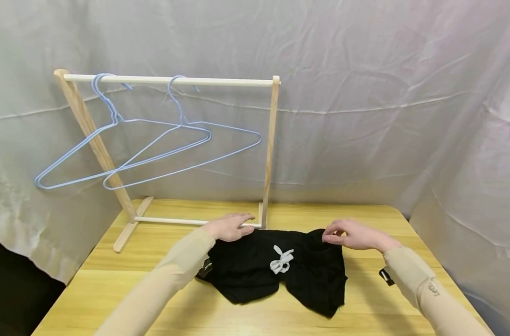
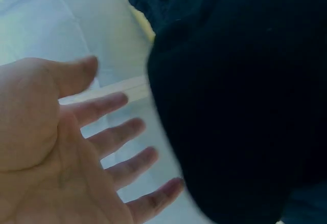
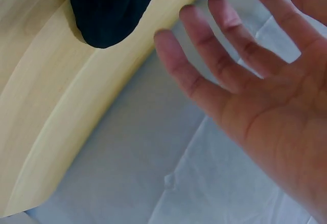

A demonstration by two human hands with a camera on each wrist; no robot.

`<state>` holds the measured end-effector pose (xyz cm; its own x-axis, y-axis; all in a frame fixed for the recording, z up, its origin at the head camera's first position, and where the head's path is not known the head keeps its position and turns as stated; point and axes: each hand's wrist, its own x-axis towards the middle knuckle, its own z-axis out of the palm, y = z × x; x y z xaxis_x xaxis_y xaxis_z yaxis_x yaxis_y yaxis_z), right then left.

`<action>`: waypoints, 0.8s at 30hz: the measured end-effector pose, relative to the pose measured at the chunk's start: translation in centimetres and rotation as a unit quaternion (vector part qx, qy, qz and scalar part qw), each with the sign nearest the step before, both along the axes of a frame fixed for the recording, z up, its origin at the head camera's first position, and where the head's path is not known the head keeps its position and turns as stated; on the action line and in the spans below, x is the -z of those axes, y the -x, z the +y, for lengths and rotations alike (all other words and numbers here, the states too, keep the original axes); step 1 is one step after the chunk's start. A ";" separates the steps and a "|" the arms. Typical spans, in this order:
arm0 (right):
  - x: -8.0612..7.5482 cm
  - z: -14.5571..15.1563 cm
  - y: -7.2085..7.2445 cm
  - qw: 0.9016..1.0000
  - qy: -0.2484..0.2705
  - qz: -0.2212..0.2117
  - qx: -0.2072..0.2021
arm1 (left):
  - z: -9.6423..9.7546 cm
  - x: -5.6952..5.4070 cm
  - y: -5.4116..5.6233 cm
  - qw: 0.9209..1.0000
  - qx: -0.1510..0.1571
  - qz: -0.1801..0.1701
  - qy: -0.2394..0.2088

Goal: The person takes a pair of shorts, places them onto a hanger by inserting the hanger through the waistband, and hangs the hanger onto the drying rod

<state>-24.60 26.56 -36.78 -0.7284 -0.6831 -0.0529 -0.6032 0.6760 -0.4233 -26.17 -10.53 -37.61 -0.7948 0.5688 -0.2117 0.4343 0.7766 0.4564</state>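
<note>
A pair of black shorts (image 1: 250,270) lies on the table, waistband toward the back, with a white drawstring bow (image 1: 282,260) at the front. At the left end of the waistband is my left hand (image 1: 231,227), its fingers extended. My right hand (image 1: 355,234) is over the right end of the waistband, its fingers loosely bent. In the left wrist view the palm of the left hand (image 2: 66,152) faces the black fabric (image 2: 230,106), fingers spread. The right wrist view shows the right hand (image 3: 271,96) with fingers apart and nothing in them, beside a black fabric edge (image 3: 110,14).
Behind the shorts and to the left stands a wooden rack (image 1: 269,154). Several blue wire hangers (image 1: 183,125) hang from its white top rail (image 1: 229,82). The yellow wooden table (image 1: 154,280) ends at a grey curtain (image 1: 364,154) at the back and sides.
</note>
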 end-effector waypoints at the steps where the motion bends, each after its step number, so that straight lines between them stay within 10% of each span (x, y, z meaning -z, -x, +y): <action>1: 0.1 0.0 0.0 1.000 0.003 -0.005 -0.005 | 0.0 0.2 0.0 1.000 0.000 -0.002 0.000; 9: 0.1 0.0 -0.2 0.998 0.005 -0.052 -0.032 | -0.2 1.5 0.1 0.999 0.052 -0.003 0.006; 24: 0.7 -0.3 0.0 0.995 0.000 -0.095 -0.025 | 0.6 1.6 -0.1 0.998 0.043 -0.040 -0.009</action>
